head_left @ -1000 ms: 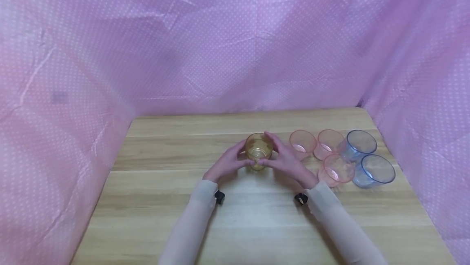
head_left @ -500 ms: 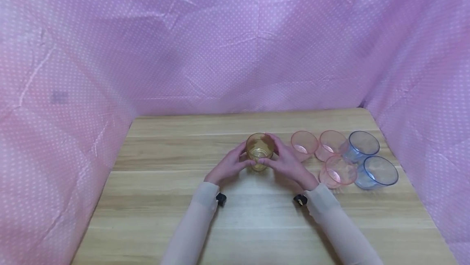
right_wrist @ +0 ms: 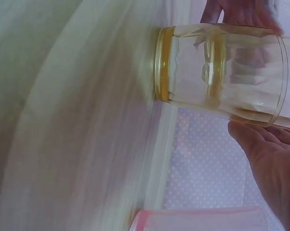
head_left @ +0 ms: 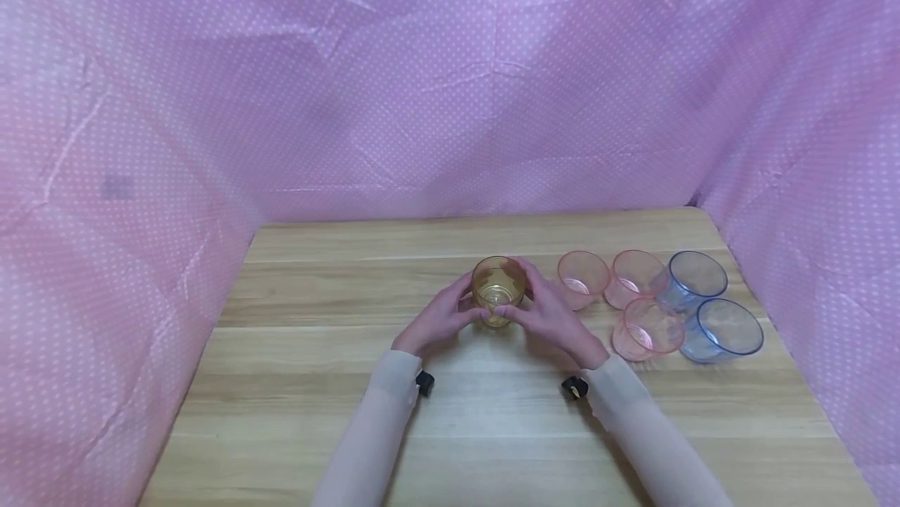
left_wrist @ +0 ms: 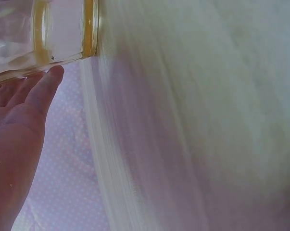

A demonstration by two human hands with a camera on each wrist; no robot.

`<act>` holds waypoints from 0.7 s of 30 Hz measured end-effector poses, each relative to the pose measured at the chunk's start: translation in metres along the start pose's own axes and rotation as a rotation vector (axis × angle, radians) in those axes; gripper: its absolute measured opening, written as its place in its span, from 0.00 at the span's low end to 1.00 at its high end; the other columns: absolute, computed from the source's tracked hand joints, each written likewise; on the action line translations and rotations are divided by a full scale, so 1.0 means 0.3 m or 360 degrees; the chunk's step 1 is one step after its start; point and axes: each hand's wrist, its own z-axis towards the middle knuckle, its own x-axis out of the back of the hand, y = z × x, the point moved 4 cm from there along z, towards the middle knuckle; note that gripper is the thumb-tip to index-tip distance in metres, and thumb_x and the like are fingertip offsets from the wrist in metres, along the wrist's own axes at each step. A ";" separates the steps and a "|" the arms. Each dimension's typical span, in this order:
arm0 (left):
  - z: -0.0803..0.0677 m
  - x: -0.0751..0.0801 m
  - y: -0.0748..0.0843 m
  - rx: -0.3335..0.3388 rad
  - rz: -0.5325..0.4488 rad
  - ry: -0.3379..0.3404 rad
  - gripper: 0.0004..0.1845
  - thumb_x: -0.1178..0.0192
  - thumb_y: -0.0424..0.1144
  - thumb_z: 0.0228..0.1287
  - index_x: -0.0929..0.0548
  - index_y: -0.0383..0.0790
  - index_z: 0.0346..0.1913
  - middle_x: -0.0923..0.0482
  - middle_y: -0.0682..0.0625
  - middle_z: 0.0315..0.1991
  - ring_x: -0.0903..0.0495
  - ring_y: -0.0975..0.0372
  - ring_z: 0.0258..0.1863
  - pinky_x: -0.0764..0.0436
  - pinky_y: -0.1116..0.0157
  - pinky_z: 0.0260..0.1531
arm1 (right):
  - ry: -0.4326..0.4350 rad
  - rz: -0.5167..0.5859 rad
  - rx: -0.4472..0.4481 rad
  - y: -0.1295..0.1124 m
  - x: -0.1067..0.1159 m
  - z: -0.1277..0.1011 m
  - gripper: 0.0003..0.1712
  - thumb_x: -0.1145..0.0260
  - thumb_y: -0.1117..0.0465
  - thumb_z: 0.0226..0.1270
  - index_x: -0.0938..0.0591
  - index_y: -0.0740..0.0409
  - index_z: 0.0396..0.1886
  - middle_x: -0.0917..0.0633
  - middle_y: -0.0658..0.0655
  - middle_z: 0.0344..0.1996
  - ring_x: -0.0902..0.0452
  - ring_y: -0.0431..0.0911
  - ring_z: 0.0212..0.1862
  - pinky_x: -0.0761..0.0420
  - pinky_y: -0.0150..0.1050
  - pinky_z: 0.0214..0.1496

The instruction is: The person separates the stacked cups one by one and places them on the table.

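My left hand (head_left: pixel 437 318) and right hand (head_left: pixel 553 313) cup the smooth, clear amber cups (head_left: pixel 498 290), upright mid-table (head_left: pixel 316 382); three pink cups (head_left: pixel 633 300) and two blue cups (head_left: pixel 706 304) sit right.

A light wooden tabletop (head_left: pixel 316 382) with pale grain bands fills the lower view. Creased pink-violet cloth with small white dots (head_left: pixel 450 77) hangs behind it and along both sides, enclosing the space. The light seems soft and even, with faint shadows.
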 end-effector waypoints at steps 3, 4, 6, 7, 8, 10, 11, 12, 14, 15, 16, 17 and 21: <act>-0.001 0.000 0.002 -0.0011 -0.0004 -0.0008 0.44 0.33 0.36 0.70 0.44 0.50 0.83 0.35 0.45 0.77 0.31 0.51 0.73 0.31 0.58 0.73 | 0.0004 0.0021 0.0022 0.001 -0.002 -0.003 0.50 0.23 0.56 0.65 0.41 0.61 0.79 0.31 0.64 0.75 0.36 0.59 0.76 0.33 0.56 0.76; -0.001 0.000 0.002 -0.0013 0.0000 -0.0009 0.44 0.33 0.37 0.70 0.44 0.51 0.83 0.35 0.46 0.77 0.32 0.52 0.74 0.31 0.58 0.73 | 0.0003 0.0031 0.0026 0.001 -0.003 -0.004 0.50 0.23 0.56 0.65 0.41 0.60 0.79 0.31 0.65 0.75 0.36 0.60 0.76 0.33 0.56 0.76; -0.002 0.001 0.003 -0.0011 0.0008 -0.0008 0.44 0.33 0.37 0.70 0.44 0.51 0.83 0.34 0.46 0.77 0.32 0.52 0.74 0.32 0.57 0.73 | 0.0003 0.0047 0.0029 0.001 -0.003 -0.005 0.50 0.23 0.56 0.65 0.41 0.60 0.79 0.31 0.65 0.75 0.37 0.60 0.76 0.34 0.56 0.76; -0.003 0.001 0.004 -0.0011 0.0010 -0.0009 0.44 0.33 0.37 0.70 0.44 0.51 0.83 0.34 0.46 0.77 0.32 0.52 0.74 0.32 0.57 0.73 | 0.0004 0.0052 0.0030 0.001 -0.003 -0.006 0.50 0.23 0.56 0.65 0.41 0.60 0.79 0.31 0.65 0.75 0.36 0.60 0.76 0.33 0.56 0.76; -0.003 0.002 0.005 -0.0009 0.0017 -0.0007 0.44 0.33 0.38 0.70 0.44 0.52 0.83 0.34 0.46 0.77 0.32 0.52 0.74 0.32 0.57 0.74 | 0.0005 0.0057 0.0032 0.002 -0.003 -0.006 0.50 0.23 0.57 0.65 0.41 0.60 0.79 0.31 0.65 0.75 0.36 0.60 0.76 0.33 0.56 0.76; -0.004 0.002 0.006 -0.0011 0.0026 -0.0006 0.44 0.33 0.38 0.70 0.45 0.52 0.83 0.34 0.46 0.77 0.33 0.52 0.74 0.32 0.56 0.74 | 0.0009 0.0060 0.0039 0.001 -0.004 -0.006 0.51 0.23 0.57 0.65 0.41 0.60 0.79 0.31 0.65 0.75 0.36 0.60 0.75 0.33 0.56 0.76; -0.005 0.002 0.007 -0.0009 0.0027 -0.0006 0.44 0.33 0.38 0.71 0.44 0.52 0.83 0.34 0.46 0.77 0.32 0.51 0.74 0.32 0.56 0.74 | 0.0013 0.0061 0.0041 0.000 -0.003 -0.007 0.51 0.23 0.57 0.65 0.41 0.60 0.79 0.31 0.65 0.75 0.36 0.60 0.75 0.33 0.56 0.75; -0.006 0.002 0.008 -0.0010 0.0027 -0.0008 0.44 0.33 0.38 0.71 0.45 0.51 0.83 0.34 0.46 0.77 0.32 0.51 0.74 0.32 0.55 0.74 | 0.0016 0.0059 0.0046 -0.001 -0.004 -0.007 0.51 0.23 0.57 0.65 0.42 0.60 0.79 0.31 0.65 0.75 0.35 0.60 0.75 0.32 0.56 0.75; -0.007 0.002 0.009 -0.0009 0.0029 -0.0011 0.44 0.33 0.38 0.71 0.45 0.51 0.83 0.35 0.46 0.77 0.32 0.51 0.74 0.32 0.55 0.74 | 0.0020 0.0066 0.0055 0.001 -0.005 -0.009 0.50 0.23 0.59 0.65 0.42 0.61 0.79 0.31 0.66 0.75 0.36 0.61 0.75 0.33 0.57 0.75; -0.008 0.002 0.009 -0.0008 0.0029 -0.0012 0.44 0.33 0.38 0.71 0.45 0.52 0.83 0.35 0.46 0.77 0.32 0.51 0.74 0.32 0.55 0.74 | 0.0020 0.0069 0.0060 0.001 -0.005 -0.010 0.50 0.23 0.59 0.65 0.42 0.61 0.79 0.32 0.66 0.75 0.36 0.61 0.75 0.33 0.57 0.75; -0.008 0.002 0.009 -0.0009 0.0035 -0.0011 0.44 0.33 0.38 0.71 0.45 0.52 0.83 0.35 0.46 0.77 0.33 0.51 0.74 0.32 0.55 0.74 | 0.0020 0.0075 0.0065 0.002 -0.006 -0.011 0.50 0.23 0.60 0.65 0.42 0.61 0.79 0.32 0.66 0.75 0.36 0.61 0.76 0.33 0.58 0.75; -0.008 0.002 0.009 -0.0005 0.0042 -0.0010 0.44 0.34 0.38 0.71 0.44 0.52 0.83 0.34 0.46 0.77 0.33 0.52 0.74 0.32 0.55 0.74 | 0.0019 0.0082 0.0068 0.003 -0.007 -0.012 0.50 0.23 0.60 0.65 0.42 0.61 0.79 0.32 0.66 0.75 0.37 0.61 0.76 0.33 0.58 0.75; -0.008 0.001 0.011 -0.0009 0.0061 -0.0006 0.44 0.33 0.38 0.71 0.44 0.52 0.83 0.34 0.47 0.77 0.34 0.53 0.75 0.32 0.56 0.74 | 0.0015 0.0102 0.0066 0.006 -0.007 -0.012 0.51 0.23 0.61 0.65 0.43 0.62 0.79 0.33 0.66 0.76 0.38 0.61 0.76 0.34 0.58 0.76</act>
